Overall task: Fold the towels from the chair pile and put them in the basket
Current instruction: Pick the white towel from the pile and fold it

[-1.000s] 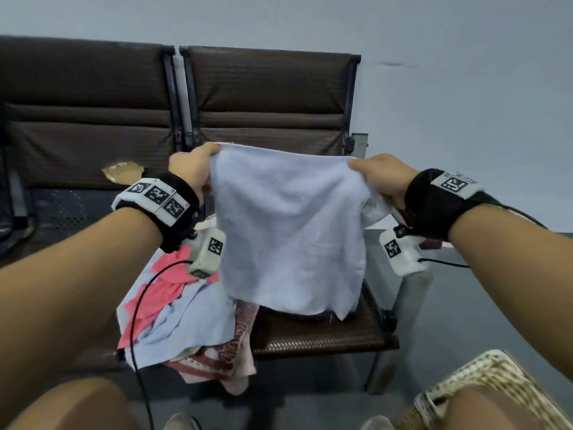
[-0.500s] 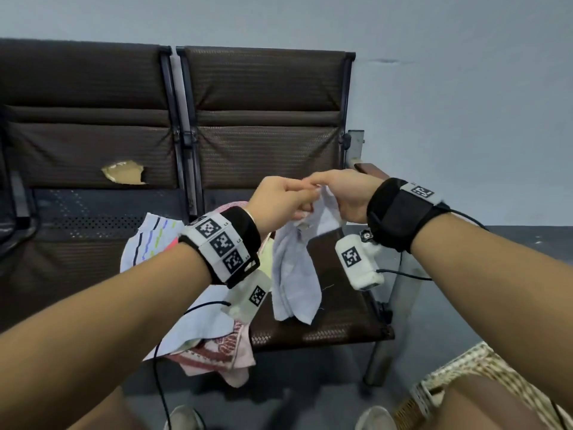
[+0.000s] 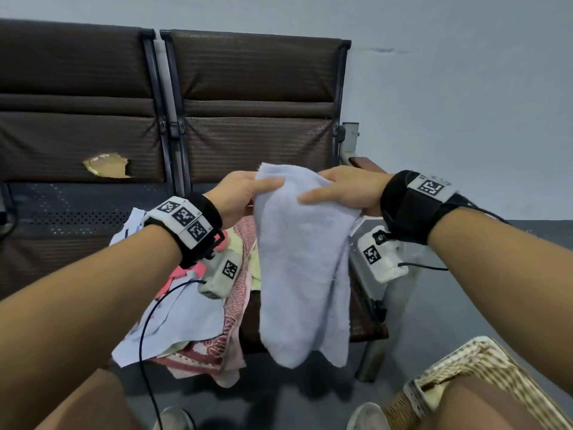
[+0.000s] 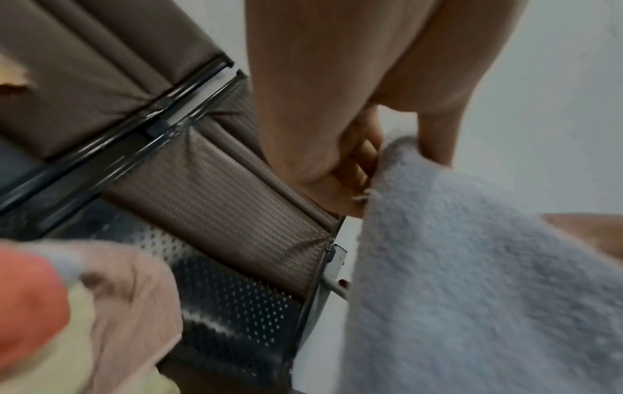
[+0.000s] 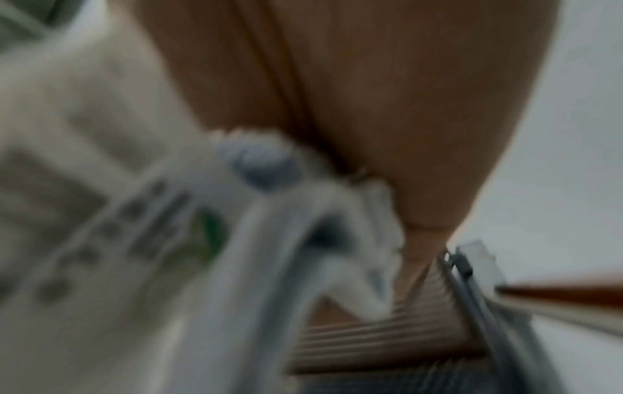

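Both hands, left hand (image 3: pixel 238 193) and right hand (image 3: pixel 344 189), gripping hanging pale blue towel (image 3: pixel 300 259) top.

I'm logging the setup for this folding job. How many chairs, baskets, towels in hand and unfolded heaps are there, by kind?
Brown padded chairs: 2
Pale woven wicker basket: 1
Light blue terry towel, held by the left hand and right hand: 1
Mixed-colour cloth pile on the chair seat: 1 heap, with its pieces overlapping too much to count
Total: 5

Pale blue towel (image 3: pixel 302 259) folded double, hanging lengthwise above chair (image 3: pixel 254 88); mixed towel pile (image 3: pixel 198 321) on seat; wicker basket (image 3: pixel 474 364) lower right.
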`<state>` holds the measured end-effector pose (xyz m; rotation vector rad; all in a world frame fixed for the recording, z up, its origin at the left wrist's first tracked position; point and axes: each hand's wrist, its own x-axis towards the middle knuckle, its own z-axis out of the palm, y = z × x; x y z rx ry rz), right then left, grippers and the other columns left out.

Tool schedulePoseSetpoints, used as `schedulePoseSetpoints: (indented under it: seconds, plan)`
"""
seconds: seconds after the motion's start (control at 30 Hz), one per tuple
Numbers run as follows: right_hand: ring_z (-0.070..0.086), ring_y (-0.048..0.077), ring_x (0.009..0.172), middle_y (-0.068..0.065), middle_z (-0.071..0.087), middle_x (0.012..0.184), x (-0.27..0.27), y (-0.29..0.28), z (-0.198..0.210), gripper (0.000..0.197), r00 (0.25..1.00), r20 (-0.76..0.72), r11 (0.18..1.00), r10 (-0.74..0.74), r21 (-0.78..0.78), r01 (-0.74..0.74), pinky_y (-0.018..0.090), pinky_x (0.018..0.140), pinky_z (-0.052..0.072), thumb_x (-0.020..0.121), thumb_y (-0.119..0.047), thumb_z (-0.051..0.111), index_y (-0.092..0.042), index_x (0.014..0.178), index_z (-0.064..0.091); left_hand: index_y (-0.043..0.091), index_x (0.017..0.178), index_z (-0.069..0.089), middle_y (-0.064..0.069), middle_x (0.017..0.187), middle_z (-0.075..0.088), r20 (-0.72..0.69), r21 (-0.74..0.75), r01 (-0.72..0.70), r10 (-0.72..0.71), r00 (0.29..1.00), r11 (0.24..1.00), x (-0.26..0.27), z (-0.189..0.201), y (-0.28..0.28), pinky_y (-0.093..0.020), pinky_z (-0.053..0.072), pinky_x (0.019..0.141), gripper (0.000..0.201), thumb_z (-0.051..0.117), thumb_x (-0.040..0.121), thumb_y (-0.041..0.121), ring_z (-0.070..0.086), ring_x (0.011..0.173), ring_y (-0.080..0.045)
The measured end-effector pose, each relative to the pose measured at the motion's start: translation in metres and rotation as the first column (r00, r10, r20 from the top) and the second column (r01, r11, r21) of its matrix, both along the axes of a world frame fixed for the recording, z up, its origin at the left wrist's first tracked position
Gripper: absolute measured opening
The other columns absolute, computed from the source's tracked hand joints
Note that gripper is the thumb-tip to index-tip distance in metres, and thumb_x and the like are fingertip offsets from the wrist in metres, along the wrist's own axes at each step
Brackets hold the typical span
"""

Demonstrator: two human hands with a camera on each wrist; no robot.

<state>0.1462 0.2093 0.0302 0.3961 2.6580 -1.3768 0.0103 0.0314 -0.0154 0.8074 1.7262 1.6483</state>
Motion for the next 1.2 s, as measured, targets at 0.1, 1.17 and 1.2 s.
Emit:
schedulePoseSetpoints:
  seconds: [0.1, 1.17, 1.2]
  plan:
    - [0.068, 0.021, 0.075, -0.001, 0.07, 0.073, -0.007, 0.028, -0.001, 0.032, 0.997, 0.047, 0.812, -0.06, 0.583, 0.021, 0.028, 0.059, 0.053, 0.076, -0.051, 0.08, -0.02, 0.073, 0.072, 0.001, 0.1, 0.075, -0.016, 0.101, 0.075, -0.321, -0.043, -0.177, 0.154, 0.935, 0.983, -0.011, -0.002, 0.015, -0.042, 0.059, 0.08, 0.023, 0.072, 0.09, 0.022, 0.07, 0.093, -0.027]
    - [0.071, 0.027, 0.09, 0.012, 0.075, 0.097, 0.018, 0.034, -0.196, 0.013, 0.934, 0.31, 0.903, -0.18, -0.325, 0.282, 0.034, 0.083, 0.057, 0.092, -0.002, 0.06, 0.001, 0.103, 0.068, 0.004, 0.101, 0.068, -0.008, 0.092, 0.071, 0.001, -0.611, 0.158, -0.199, 0.98, 0.775, -0.007, -0.165, -0.007, -0.023, 0.053, 0.055, 0.018, 0.059, 0.086, 0.003, 0.067, 0.076, -0.019]
    - [0.069, 0.029, 0.085, 0.013, 0.073, 0.09, 0.012, 0.035, -0.2, 0.011, 0.931, 0.266, 0.878, -0.251, -0.342, 0.335, 0.034, 0.078, 0.058, 0.089, 0.004, 0.058, 0.002, 0.097, 0.066, 0.004, 0.095, 0.068, -0.01, 0.091, 0.07, -0.027, -0.568, 0.093, -0.132, 0.991, 0.818, -0.012, -0.168, -0.002, -0.023, 0.054, 0.055, 0.016, 0.057, 0.085, -0.001, 0.067, 0.076, -0.02]
